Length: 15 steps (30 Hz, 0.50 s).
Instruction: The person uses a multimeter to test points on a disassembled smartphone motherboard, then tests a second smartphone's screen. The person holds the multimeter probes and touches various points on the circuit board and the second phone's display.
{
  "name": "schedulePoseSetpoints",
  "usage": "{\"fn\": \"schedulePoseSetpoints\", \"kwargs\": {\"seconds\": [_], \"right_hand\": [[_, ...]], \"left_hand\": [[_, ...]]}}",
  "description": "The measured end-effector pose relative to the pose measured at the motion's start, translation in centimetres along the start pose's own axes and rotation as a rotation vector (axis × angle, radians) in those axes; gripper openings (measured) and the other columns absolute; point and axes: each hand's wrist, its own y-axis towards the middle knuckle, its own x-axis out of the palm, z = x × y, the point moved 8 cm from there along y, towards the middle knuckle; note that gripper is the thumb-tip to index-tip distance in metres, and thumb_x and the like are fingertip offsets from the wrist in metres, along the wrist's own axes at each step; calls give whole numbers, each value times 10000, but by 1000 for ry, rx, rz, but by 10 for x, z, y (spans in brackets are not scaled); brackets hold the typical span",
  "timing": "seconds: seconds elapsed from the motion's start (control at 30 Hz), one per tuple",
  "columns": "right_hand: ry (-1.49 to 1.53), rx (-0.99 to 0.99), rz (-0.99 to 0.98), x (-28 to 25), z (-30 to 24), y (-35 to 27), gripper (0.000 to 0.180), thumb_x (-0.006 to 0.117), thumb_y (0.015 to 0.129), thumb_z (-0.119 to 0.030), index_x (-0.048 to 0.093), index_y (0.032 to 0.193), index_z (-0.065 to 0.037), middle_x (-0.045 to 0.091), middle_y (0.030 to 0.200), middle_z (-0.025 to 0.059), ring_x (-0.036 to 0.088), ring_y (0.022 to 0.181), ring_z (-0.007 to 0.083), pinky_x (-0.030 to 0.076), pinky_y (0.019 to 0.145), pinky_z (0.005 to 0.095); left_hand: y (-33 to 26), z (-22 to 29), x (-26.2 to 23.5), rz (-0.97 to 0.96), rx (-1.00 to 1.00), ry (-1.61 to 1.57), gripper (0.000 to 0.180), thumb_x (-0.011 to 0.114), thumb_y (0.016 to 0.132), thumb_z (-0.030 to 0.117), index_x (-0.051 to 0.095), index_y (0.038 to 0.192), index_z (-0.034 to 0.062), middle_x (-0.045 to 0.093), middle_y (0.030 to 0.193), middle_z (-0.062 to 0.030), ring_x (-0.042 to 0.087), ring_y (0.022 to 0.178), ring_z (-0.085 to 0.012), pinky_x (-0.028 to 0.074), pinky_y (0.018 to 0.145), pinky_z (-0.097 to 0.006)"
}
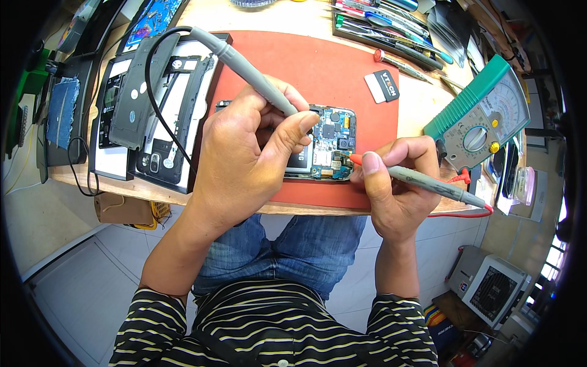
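Probe (pixel 428 183) — slim, scuffed, orange-tipped — perhaps touching flat circuit board (pixel 328 131).

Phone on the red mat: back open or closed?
Open: the phone shows its circuit board uncovered, with part of the battery visible beside it.

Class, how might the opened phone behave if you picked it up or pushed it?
The opened phone lies flat on the red mat, so it would probably slide rather than tip. Its circuit board is exposed, so it is likely fragile. Its slab shape suggests stiffness.
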Motion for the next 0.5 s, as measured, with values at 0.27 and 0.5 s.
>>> {"fn": "schedulePoseSetpoints", "kwargs": {"seconds": [0.27,0.5], "right_hand": [[22,6,-5,0,1,0,240,714,862,-15,479,905,-35,518,647,-44,418,518,-26,300,436,148],[15,4,-1,0,1,0,241,717,860,-17,481,901,-36,522,645,-42,422,521,-26,305,438,146]], "left_hand": [[0,2,0,0,16,4,153,636,942,65,542,1026,-23,623,861,-64,665,760,-93,577,672,-192],[0,1,0,3,12,0,142,634,943,62,549,1016,-25,627,846,-63,666,752,-95,575,668,-192]]}}
